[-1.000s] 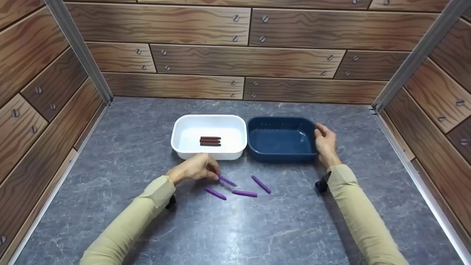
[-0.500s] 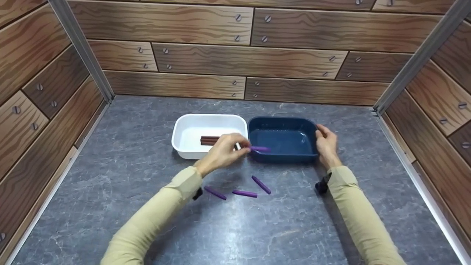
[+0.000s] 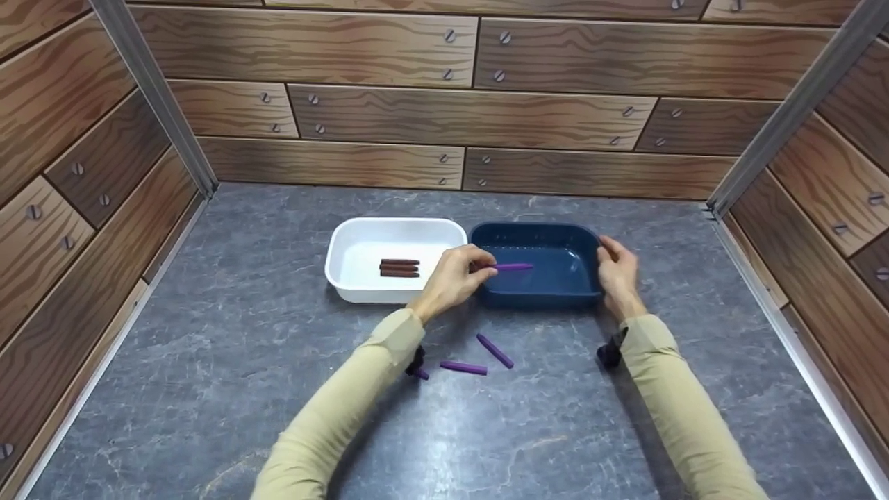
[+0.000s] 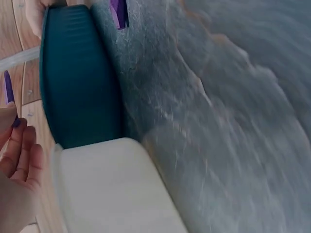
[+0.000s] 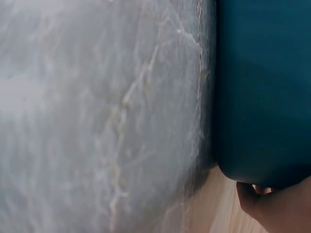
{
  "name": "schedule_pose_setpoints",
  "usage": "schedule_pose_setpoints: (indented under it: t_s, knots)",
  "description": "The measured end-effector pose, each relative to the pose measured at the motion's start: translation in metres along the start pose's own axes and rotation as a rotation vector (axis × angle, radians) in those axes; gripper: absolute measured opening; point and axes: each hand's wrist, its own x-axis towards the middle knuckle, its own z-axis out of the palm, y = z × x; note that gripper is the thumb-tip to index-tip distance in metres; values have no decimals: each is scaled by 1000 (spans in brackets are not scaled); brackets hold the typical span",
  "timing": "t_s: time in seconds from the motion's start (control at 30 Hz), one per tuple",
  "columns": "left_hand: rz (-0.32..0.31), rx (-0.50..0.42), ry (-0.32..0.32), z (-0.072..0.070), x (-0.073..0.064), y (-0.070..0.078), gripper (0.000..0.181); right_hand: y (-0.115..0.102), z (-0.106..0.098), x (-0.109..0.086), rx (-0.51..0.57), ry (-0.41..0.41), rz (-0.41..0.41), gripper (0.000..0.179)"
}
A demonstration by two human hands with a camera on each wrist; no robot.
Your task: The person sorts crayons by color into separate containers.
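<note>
In the head view, my left hand (image 3: pixel 455 278) pinches a purple crayon (image 3: pixel 514 267) by one end, between thumb and fingers. It holds the crayon level over the near left part of the dark blue container (image 3: pixel 542 300). The left wrist view shows that crayon (image 4: pixel 8 87) raised above the rim, apart from the container's wall. My right hand (image 3: pixel 618 274) grips the right end of the blue container; its fingers (image 5: pixel 248 199) show by the container's lower corner in the right wrist view. Nothing is seen lying inside the blue container.
A white container (image 3: pixel 375 295) stands directly left of the blue one, with several brown crayons (image 3: pixel 399 268) side by side inside. On the grey marbled table lie two purple crayons (image 3: pixel 463 367) and a third (image 3: pixel 421 375), mostly hidden by my left wrist. Wood-patterned walls enclose the table.
My left hand has lifted a purple crayon off the table and carried it right and away from me, over the blue container. The right hand keeps its place on the rim.
</note>
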Motion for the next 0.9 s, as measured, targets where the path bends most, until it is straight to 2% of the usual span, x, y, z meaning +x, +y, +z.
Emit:
schedule_pose_setpoints:
  t_s: [0.2,0.47,0.73,0.9]
  knots:
    - [-80,34,-5,13,11,-4,12,0,-1,0,27,9,-28,44]
    - [-102,110,-44,29,27,1,12,-2,0,0,18,22,-21,44]
    - [-172,187,-97,43,39,9,12,-1,-1,-1,12,11,-1,45]
    - [-218,162,-111,48,48,13,10,-2,0,-1,18,14,-19,45]
